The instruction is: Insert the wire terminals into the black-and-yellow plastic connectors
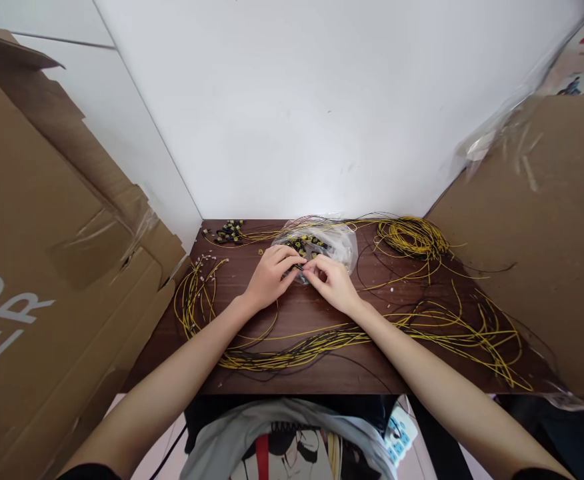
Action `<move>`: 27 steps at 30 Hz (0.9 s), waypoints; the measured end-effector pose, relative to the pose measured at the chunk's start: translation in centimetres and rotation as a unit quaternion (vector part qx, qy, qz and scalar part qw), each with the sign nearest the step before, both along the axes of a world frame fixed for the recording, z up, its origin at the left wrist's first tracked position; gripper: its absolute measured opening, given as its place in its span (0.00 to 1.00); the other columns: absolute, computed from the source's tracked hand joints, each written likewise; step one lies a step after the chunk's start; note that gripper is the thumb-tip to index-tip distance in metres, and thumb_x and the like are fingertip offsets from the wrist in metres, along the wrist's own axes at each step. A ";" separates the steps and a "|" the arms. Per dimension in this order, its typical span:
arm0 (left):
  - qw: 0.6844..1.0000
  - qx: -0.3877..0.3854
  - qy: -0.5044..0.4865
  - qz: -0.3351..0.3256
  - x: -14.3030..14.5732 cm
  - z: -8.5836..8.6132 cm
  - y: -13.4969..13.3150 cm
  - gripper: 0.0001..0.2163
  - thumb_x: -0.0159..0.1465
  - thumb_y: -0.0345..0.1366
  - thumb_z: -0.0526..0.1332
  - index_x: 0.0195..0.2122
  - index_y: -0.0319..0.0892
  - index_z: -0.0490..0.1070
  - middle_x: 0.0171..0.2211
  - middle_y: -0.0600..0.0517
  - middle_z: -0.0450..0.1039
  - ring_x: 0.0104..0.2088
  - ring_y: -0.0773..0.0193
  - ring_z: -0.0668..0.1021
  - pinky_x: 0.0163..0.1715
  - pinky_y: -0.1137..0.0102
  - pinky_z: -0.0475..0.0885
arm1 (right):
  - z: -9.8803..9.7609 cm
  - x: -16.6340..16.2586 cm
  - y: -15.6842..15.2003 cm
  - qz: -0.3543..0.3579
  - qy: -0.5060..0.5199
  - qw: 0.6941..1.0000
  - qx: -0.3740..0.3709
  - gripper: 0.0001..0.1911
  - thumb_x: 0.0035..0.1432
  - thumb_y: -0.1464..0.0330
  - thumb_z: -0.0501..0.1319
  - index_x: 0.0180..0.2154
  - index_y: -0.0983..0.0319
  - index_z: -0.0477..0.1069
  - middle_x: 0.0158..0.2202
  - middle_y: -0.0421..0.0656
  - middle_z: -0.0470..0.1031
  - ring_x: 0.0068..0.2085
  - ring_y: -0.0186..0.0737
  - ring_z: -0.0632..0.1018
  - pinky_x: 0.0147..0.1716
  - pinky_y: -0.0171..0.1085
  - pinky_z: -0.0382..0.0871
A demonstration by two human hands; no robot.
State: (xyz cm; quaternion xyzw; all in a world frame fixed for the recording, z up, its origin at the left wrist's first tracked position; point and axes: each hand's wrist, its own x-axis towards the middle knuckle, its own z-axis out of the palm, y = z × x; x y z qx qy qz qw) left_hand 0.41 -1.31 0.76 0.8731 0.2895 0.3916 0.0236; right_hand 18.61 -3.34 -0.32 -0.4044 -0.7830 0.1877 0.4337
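Nearest, below the grip, printed shirt [292,453], then black-and-yellow wire bundle [272,362]. Pinching small dark piece [299,267], too tiny to identify, between left hand [271,273] and right hand [336,283] fingertips, at near edge of clear plastic bag [345,243] with black-and-yellow connector-like parts [298,244]. Apparently mid-handling of that piece, calling next for steady, fine finger control, with coiled wire [407,248] beyond, rightward.

Tabletop [297,317] here, wall [292,120] right behind, left cardboard [37,200] and right cardboard [547,220] flanking it; plastic bag [345,243] back at centre, wire coil [409,248] to its right, small-parts heap [229,232] to its left, wire bundle [292,359] running across the front!
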 end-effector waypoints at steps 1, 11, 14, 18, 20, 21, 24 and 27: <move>1.000 0.001 -0.006 0.011 0.0 0.0 -0.1 0.08 0.63 0.30 0.57 0.41 0.41 0.72 0.39 0.48 0.72 0.44 0.61 0.71 0.46 0.62 0.66 | 0.0 0.0 -0.1 0.002 -0.005 1.000 0.003 0.06 0.60 0.68 0.55 0.34 0.61 0.69 0.28 0.41 0.68 0.30 0.36 0.70 0.31 0.35 0.63; 0.998 -0.005 -0.056 0.030 -0.2 0.0 -0.1 0.06 0.61 0.38 0.60 0.36 0.42 0.75 0.33 0.48 0.73 0.39 0.61 0.71 0.41 0.64 0.66 | 0.6 0.0 -0.6 -0.026 -0.014 0.999 0.024 0.09 0.62 0.67 0.53 0.34 0.62 0.69 0.30 0.43 0.69 0.32 0.37 0.70 0.31 0.35 0.62; 0.998 -0.016 -0.060 0.028 -0.1 -0.2 0.0 0.07 0.61 0.39 0.60 0.35 0.42 0.75 0.33 0.48 0.73 0.39 0.61 0.71 0.40 0.64 0.66 | 0.6 0.0 -0.5 -0.026 -0.021 0.999 0.024 0.09 0.62 0.67 0.53 0.34 0.62 0.69 0.29 0.42 0.69 0.31 0.37 0.70 0.30 0.35 0.61; 0.998 -0.015 -0.055 0.032 -0.2 -0.3 0.0 0.08 0.61 0.39 0.60 0.35 0.41 0.75 0.33 0.48 0.74 0.39 0.61 0.71 0.41 0.64 0.66 | 0.5 -0.1 -0.6 -0.029 -0.029 0.999 0.020 0.09 0.62 0.67 0.53 0.34 0.62 0.70 0.29 0.42 0.69 0.30 0.36 0.69 0.29 0.35 0.61; 0.998 -0.008 -0.049 0.037 -0.3 -0.2 0.0 0.08 0.61 0.39 0.61 0.35 0.41 0.75 0.33 0.48 0.74 0.39 0.61 0.71 0.41 0.64 0.66 | 0.5 -0.1 -0.6 -0.034 -0.034 0.999 0.020 0.09 0.62 0.67 0.53 0.34 0.62 0.70 0.29 0.42 0.69 0.30 0.36 0.69 0.29 0.35 0.61; 0.998 -0.005 -0.044 0.038 -0.4 -0.2 0.1 0.08 0.61 0.39 0.61 0.35 0.42 0.75 0.33 0.48 0.74 0.39 0.61 0.71 0.41 0.64 0.66 | 0.5 -0.1 -0.6 -0.036 -0.037 0.999 0.019 0.09 0.62 0.67 0.53 0.34 0.62 0.70 0.29 0.42 0.69 0.29 0.36 0.69 0.29 0.35 0.61; 0.999 -0.004 -0.039 0.032 -0.6 0.1 0.3 0.07 0.61 0.39 0.61 0.35 0.42 0.75 0.34 0.48 0.75 0.39 0.61 0.72 0.42 0.63 0.67 | 0.6 0.1 -0.4 -0.040 -0.044 0.998 0.022 0.09 0.62 0.67 0.53 0.33 0.62 0.69 0.29 0.43 0.70 0.30 0.37 0.69 0.30 0.35 0.61; 0.999 -0.007 -0.051 0.007 -0.8 0.3 0.5 0.07 0.61 0.38 0.61 0.35 0.41 0.74 0.35 0.47 0.75 0.42 0.61 0.73 0.46 0.62 0.67 | 0.6 0.3 -0.2 -0.044 -0.046 0.998 0.023 0.08 0.61 0.68 0.54 0.32 0.62 0.69 0.29 0.43 0.71 0.30 0.37 0.70 0.29 0.36 0.61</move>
